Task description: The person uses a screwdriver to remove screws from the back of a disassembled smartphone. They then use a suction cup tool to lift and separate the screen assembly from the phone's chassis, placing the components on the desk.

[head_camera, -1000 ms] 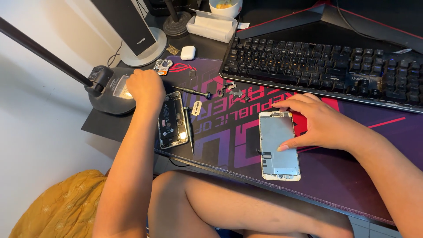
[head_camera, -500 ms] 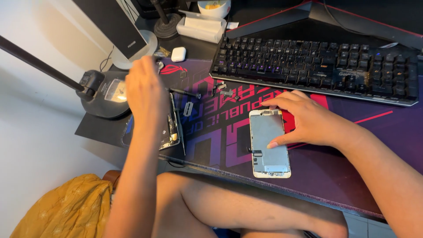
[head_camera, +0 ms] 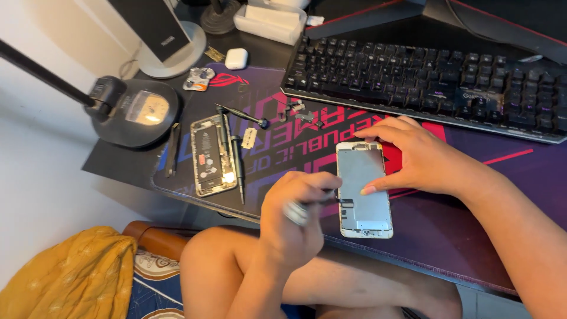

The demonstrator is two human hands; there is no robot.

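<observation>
A detached phone screen panel (head_camera: 361, 195) lies back side up on the dark desk mat (head_camera: 472, 224). My right hand (head_camera: 416, 156) rests on its upper right edge, fingers spread and pressing it flat. Just left of the panel, my left hand (head_camera: 292, 207) is closed around a small screwdriver (head_camera: 297, 212) with a silvery end; its shaft points toward the panel's left edge. The opened phone body (head_camera: 207, 155) lies further left on the mat, its insides exposed.
Two more screwdrivers (head_camera: 237, 168) and small loose parts (head_camera: 298, 112) lie beside the phone body. A lamp base (head_camera: 133, 112) stands at the left, a black keyboard (head_camera: 425, 77) behind, and a white earbud case (head_camera: 236, 58) near a speaker. Yellow cloth (head_camera: 65, 272) lies below left.
My left hand came away from the far left by the lamp base and phone body, and now holds a screwdriver beside the screen panel. My right hand stayed on the panel.
</observation>
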